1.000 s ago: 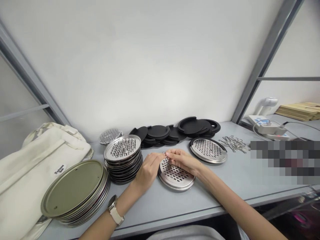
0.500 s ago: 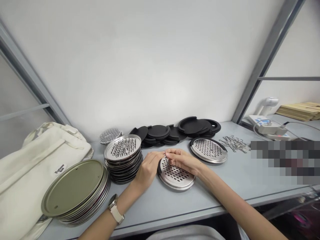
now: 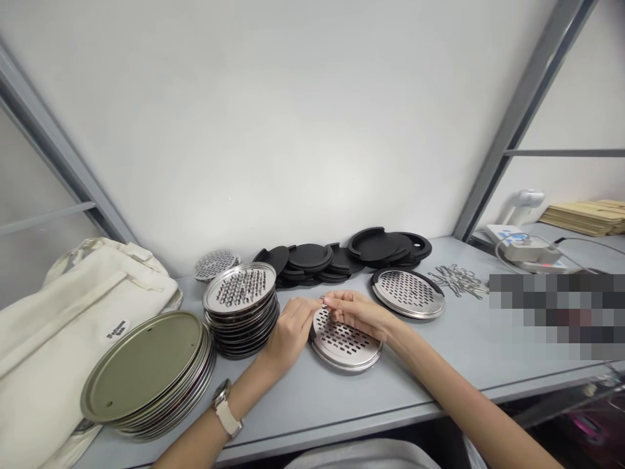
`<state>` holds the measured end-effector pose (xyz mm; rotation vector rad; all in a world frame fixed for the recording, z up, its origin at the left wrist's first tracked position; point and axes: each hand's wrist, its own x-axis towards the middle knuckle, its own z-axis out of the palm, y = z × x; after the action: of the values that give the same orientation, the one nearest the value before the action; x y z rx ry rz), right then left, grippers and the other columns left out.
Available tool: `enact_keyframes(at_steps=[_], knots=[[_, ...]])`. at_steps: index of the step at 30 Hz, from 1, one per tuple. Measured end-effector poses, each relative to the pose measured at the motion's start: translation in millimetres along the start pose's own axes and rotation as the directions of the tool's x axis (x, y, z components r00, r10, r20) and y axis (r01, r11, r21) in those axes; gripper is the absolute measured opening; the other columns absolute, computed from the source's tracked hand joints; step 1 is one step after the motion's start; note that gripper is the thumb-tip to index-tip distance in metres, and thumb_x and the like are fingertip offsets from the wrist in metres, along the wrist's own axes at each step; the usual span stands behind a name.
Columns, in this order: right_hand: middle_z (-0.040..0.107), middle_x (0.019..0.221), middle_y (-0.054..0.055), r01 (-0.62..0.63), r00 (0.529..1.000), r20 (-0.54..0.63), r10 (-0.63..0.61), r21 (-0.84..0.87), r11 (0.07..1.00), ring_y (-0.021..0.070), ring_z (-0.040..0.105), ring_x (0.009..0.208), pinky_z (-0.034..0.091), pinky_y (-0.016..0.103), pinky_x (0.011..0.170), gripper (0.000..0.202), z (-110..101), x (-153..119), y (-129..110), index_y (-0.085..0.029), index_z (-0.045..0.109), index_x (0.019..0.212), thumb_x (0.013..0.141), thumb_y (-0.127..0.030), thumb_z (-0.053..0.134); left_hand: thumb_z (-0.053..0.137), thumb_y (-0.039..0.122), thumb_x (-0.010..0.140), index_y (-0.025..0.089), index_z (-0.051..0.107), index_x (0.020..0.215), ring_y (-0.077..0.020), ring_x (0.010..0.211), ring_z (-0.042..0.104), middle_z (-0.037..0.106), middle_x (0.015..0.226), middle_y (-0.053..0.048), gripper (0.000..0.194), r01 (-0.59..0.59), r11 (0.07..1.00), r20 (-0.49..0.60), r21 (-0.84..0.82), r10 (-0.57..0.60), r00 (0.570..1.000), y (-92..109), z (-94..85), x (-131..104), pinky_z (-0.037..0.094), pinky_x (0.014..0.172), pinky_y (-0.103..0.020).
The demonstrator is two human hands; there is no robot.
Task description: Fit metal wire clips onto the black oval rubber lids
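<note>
My left hand and my right hand meet fingertip to fingertip above a round metal grater plate with slotted holes and a black edge piece. Both are closed in a pinch on a small metal wire piece, mostly hidden by the fingers. Just right of them lies another round grater plate with a black rim section. A tall stack of round graters stands close to my left hand. Farther right is a loose pile of bent metal wire pieces.
Several black round holders lie along the wall. At left, a stack of round plates with a green top sits by a cream canvas bag. A white device with a cable and flat wooden boards are at right.
Both hands stay over the grater plate in nearly the same pose. Their pinching fingertips have shifted only slightly.
</note>
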<state>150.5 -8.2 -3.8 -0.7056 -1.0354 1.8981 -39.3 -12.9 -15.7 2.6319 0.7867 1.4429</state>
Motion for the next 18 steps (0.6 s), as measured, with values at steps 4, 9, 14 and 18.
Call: enact_keyframes(at_steps=[4,9,14,18], knots=[[0.060,0.062,-0.003,0.005,1.000,-0.029,-0.004,0.010,1.000,0.0044,0.052,0.057,0.042,0.019,0.061,0.019,-1.8,1.5,-0.8,-0.011,0.067,0.071,0.070,-0.028,0.077,0.043,0.011,0.092,0.018,0.055,0.104,-0.0163,0.090,0.059,0.063,0.094,-0.004,0.018,-0.005,1.000,0.025,0.004,0.005,1.000,1.0,0.4,0.5,0.048,0.082,-0.032],[0.061,0.061,-0.002,-0.013,0.999,-0.050,0.015,0.043,0.999,0.0045,0.052,0.055,0.042,0.020,0.061,0.016,-7.7,3.0,-0.2,-0.011,0.069,0.072,0.070,-0.025,0.077,0.039,0.010,0.093,0.018,0.055,0.104,-0.0167,0.088,0.060,0.063,0.089,-0.004,0.021,-0.089,0.996,0.158,0.011,0.086,0.984,0.8,-4.8,3.7,0.048,0.081,-0.034],[0.061,0.066,-0.002,0.007,1.000,-0.005,-0.007,-0.048,0.999,0.0032,0.051,0.057,0.041,0.016,0.058,0.019,-2.9,0.9,-1.2,-0.011,0.070,0.082,0.073,-0.026,0.075,0.042,0.010,0.092,0.018,0.055,0.102,-0.0158,0.089,0.060,0.064,0.093,-0.004,0.018,-0.053,0.998,0.011,0.024,0.052,0.999,-3.1,-3.1,0.2,0.049,0.082,-0.032],[0.060,0.064,-0.002,0.016,1.000,-0.015,-0.017,-0.043,0.999,0.0032,0.050,0.057,0.040,0.017,0.058,0.020,-3.5,1.6,0.0,-0.010,0.069,0.076,0.071,-0.028,0.076,0.041,0.011,0.092,0.017,0.055,0.099,-0.0156,0.088,0.061,0.064,0.091,-0.004,0.017,-0.041,0.999,0.047,0.019,0.041,0.998,-2.2,-2.0,-0.7,0.048,0.084,-0.033]])
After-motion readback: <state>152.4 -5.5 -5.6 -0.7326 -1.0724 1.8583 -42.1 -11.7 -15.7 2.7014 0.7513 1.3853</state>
